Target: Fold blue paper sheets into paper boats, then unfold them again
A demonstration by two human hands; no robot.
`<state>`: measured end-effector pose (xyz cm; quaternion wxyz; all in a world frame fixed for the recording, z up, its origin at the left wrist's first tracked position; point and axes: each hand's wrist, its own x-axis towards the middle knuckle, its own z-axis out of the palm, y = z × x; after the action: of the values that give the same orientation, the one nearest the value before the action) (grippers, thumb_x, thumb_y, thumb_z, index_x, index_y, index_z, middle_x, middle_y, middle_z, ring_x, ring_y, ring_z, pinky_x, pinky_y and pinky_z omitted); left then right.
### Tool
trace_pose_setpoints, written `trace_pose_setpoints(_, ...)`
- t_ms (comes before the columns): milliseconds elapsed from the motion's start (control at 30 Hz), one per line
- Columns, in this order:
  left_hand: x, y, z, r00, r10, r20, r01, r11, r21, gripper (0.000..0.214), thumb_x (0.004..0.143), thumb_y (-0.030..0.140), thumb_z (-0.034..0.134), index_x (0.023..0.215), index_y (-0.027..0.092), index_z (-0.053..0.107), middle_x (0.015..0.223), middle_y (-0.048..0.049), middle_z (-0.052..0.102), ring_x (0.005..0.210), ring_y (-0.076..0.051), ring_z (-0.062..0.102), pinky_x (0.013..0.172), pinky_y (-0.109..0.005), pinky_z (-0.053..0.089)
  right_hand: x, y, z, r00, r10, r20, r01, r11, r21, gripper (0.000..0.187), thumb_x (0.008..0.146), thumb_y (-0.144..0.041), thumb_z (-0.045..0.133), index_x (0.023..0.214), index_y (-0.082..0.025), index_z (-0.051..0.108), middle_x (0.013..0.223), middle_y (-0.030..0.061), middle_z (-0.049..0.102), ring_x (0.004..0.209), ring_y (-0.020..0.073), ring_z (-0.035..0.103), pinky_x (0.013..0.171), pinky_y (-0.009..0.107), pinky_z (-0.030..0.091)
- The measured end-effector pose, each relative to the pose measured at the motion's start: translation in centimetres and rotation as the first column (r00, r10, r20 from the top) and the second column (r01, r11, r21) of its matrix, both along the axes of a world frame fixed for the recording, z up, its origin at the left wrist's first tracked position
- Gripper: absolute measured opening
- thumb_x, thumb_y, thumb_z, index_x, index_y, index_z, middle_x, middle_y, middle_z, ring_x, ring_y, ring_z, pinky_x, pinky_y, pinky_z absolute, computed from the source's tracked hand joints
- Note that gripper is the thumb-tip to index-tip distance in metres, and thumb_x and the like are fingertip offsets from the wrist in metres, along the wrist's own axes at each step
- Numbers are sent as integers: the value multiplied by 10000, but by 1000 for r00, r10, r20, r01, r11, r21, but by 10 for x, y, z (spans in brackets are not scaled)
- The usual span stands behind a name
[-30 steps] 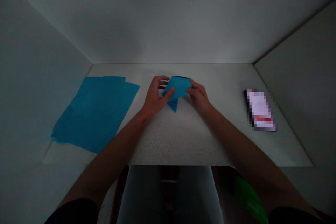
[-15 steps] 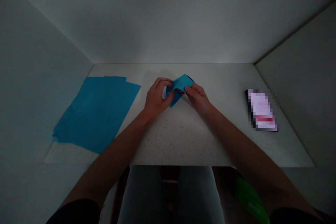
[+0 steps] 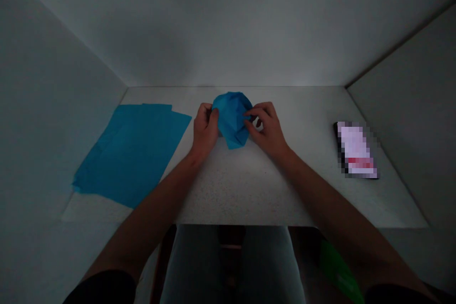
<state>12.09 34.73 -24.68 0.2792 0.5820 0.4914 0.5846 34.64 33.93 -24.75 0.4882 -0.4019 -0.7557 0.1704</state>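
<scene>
A creased piece of blue paper [image 3: 231, 118] is held up over the middle of the table, bent into a rounded, partly folded shape with a point toward me. My left hand [image 3: 205, 130] grips its left edge, thumb in front and fingers curled behind. At the right edge my right hand [image 3: 269, 130] pinches a fold between thumb and fingertips. To the left lie larger blue paper sheets [image 3: 133, 152], overlapping and flat, apart from both hands.
A phone [image 3: 356, 149] with a blurred lit screen rests at the right of the white table [image 3: 231, 190]. Walls close off the back and both sides. Something green [image 3: 340, 268] is below the table's front edge at the right.
The blue paper has turned and now shows a broader, more opened face. My left hand has shifted slightly left to its edge, and my right hand has taken a new pinch at the right.
</scene>
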Motion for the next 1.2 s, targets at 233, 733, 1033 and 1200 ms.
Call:
trace_pose_setpoints(233,1,1,2,979,-199,48,202,978,-49,314,1121,446,520,877,268,436,899,-23,694,891,-215,709,809,-364,615,-1,2,1,992,-13,-128,-21,965,-262,352,1105,-569,670,1285,-266,677,1057,49,782,809,192,702,675,324,554)
trace_pose_setpoints(733,13,-22,15,887,-425,-179,455,870,191,336,1174,565,514,1029,263,543,1579,-165,695,1487,-297,671,1221,-566,555,2,2,6,935,-64,-349,-14,976,-216,376,1034,-571,671,825,-265,605,787,-4,561,767,208,567,750,357,514)
trace_pose_setpoints(1033,1,0,6,1000,-3,7,2,992,128,492,1118,733,553,1041,248,572,1003,-37,734,887,-181,695,814,-316,557,15,16,12,779,-16,-627,-177,953,-245,435,853,-584,756,691,-261,514,723,-16,394,645,175,423,602,332,410)
trace_pose_setpoints(1200,-6,8,-1,993,121,13,-121,990,78,431,1128,670,594,1011,258,543,873,5,630,815,-166,623,766,-298,501,22,24,12,693,-95,-715,-189,933,-307,491,859,-660,747,752,-279,457,724,-18,389,666,197,494,616,336,496)
